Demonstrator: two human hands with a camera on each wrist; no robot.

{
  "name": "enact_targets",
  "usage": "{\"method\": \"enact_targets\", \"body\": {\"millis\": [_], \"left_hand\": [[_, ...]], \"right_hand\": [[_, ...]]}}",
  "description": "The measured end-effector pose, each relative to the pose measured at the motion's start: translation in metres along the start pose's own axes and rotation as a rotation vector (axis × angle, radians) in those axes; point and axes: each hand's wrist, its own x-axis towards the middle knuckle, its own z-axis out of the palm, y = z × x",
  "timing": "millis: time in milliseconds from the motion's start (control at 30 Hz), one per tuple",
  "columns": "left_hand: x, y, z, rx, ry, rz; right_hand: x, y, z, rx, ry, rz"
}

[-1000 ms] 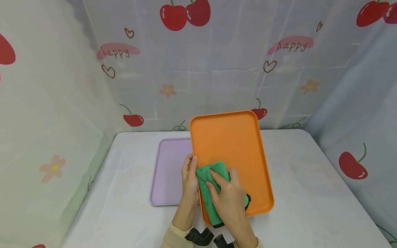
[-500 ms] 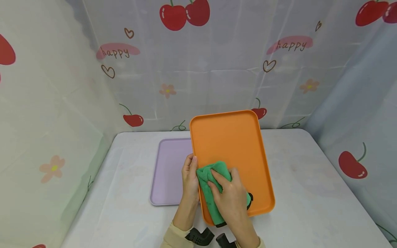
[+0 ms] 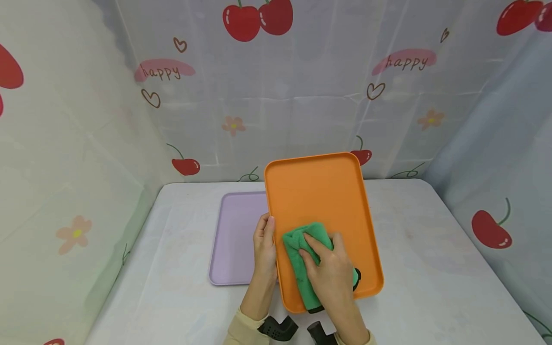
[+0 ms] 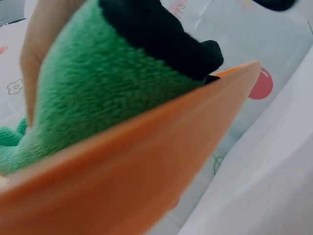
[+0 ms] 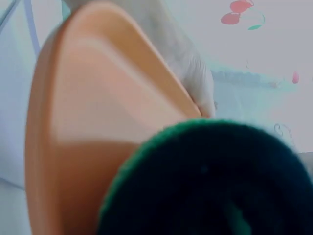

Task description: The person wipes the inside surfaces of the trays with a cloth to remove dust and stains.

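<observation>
An orange tray (image 3: 321, 191) is held up at a tilt above the table, its inner face toward me. My left hand (image 3: 264, 249) grips its left edge, thumb at the rim and the other fingers partly hidden behind. With my right hand (image 3: 329, 268) I hold a folded green cloth (image 3: 297, 254) with black edging against the lower part of the tray's inner face. In the left wrist view the cloth (image 4: 107, 83) bulges above the tray's edge (image 4: 146, 161). Close to the right wrist camera, the dark cloth (image 5: 210, 171) covers part of the tray (image 5: 93, 107).
A lilac tray (image 3: 233, 239) lies flat on the white table (image 3: 181, 258), partly behind the orange one. Curtains (image 3: 319, 105) printed with cherries and hearts hang behind the table and along both sides.
My right hand and the green cloth have slid to the right across the orange tray. The left hand and the tray have hardly moved.
</observation>
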Motion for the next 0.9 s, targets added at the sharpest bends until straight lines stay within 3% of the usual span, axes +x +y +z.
{"method": "enact_targets", "body": {"millis": [267,900], "left_hand": [[0.002,0.003,-0.001,0.007,0.034,-0.007],[0.003,0.005,-0.003,-0.024,0.023,0.016]], "right_hand": [[0.005,0.015,-0.009,0.004,0.007,0.091],[0.009,0.051,-0.032,-0.048,0.026,0.347]]}}
